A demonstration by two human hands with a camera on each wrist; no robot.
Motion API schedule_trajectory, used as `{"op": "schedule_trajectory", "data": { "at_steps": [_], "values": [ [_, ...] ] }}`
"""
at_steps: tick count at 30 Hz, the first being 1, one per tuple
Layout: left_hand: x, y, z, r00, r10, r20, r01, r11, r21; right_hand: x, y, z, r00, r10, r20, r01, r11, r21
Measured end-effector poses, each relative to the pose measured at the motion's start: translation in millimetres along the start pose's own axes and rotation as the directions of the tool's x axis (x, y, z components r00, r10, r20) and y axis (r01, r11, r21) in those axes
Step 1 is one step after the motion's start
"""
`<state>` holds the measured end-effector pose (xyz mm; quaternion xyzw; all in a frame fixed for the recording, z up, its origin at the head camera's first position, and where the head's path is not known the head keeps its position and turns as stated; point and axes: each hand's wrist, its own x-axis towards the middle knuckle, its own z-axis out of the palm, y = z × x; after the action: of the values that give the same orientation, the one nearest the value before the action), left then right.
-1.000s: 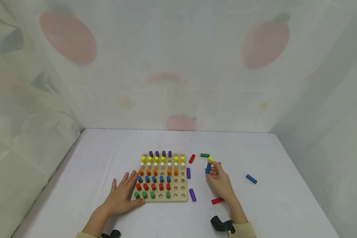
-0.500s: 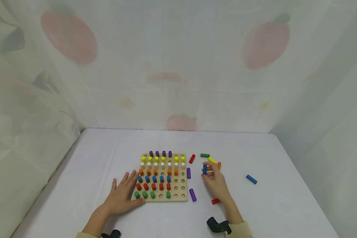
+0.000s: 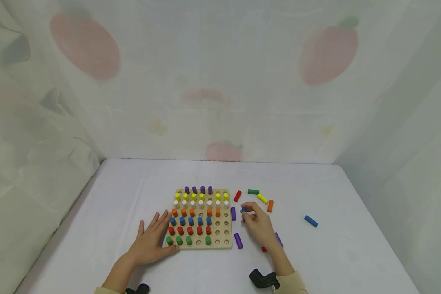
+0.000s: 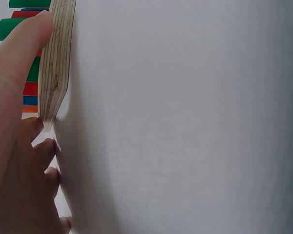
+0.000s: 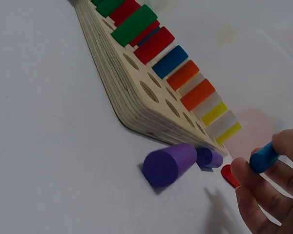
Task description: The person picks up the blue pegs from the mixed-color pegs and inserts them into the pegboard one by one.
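A wooden pegboard (image 3: 221,246) lies on the table, its rows filled with coloured pegs: purple, yellow, white, orange, blue, red and green. Several holes at its right side are bare. My left hand (image 3: 150,244) rests against the board's left edge with fingers stretched out, the thumb at the near left corner beside a green peg (image 3: 169,241). To the right of the board, my right hand (image 3: 260,226) pinches a blue peg (image 5: 264,157) between thumb and fingers, above the table. Two purple pegs, one farther back (image 3: 233,214) and one nearer (image 3: 238,241), lie between that hand and the board.
Loose on the right lie a red peg (image 3: 237,196), a green peg (image 3: 253,192), a yellow peg (image 3: 262,199), an orange peg (image 3: 270,206) and another blue peg (image 3: 310,221). A red peg (image 3: 263,249) and a purple peg (image 3: 279,239) are partly hidden by the right forearm.
My right hand has moved left toward the board, carrying the blue peg. The orange peg and a purple peg by the forearm have come into sight. The left hand stays put.
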<state>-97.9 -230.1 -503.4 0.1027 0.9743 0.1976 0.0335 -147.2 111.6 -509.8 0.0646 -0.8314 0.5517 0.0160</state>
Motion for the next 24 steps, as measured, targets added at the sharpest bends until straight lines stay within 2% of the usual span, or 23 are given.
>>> {"op": "schedule_trajectory", "data": {
  "at_steps": [4, 9, 13, 17, 24],
  "values": [
    [-0.2, 0.4, -0.4, 1.0, 0.001, -0.001, -0.001, 1.0, -0.004, -1.1, -5.6, 3.2, 1.0, -0.014, 0.007, 0.014, 1.0, -0.004],
    [-0.2, 0.7, -0.5, 1.0, 0.001, -0.001, -0.001, 1.0, 0.0, -2.0, -11.7, 6.7, 0.999, -0.045, 0.025, 0.047, 0.997, -0.056],
    [0.0, 0.6, -0.5, 1.0, -0.002, 0.0, 0.002, 1.0, 0.004, -2.5, -14.7, 11.1, 0.998, -0.041, 0.048, 0.046, 0.993, -0.108],
    [0.4, 0.6, -1.0, 1.0, -0.002, -0.001, 0.002, 1.0, 0.005, -2.5, -18.9, 16.0, 0.996, -0.047, 0.075, 0.055, 0.992, -0.117],
    [0.3, 1.2, -1.4, 1.0, -0.006, 0.001, 0.006, 1.0, 0.004, -3.7, -25.6, 25.0, 0.983, -0.142, 0.115, 0.153, 0.983, -0.097]
  ]
}}
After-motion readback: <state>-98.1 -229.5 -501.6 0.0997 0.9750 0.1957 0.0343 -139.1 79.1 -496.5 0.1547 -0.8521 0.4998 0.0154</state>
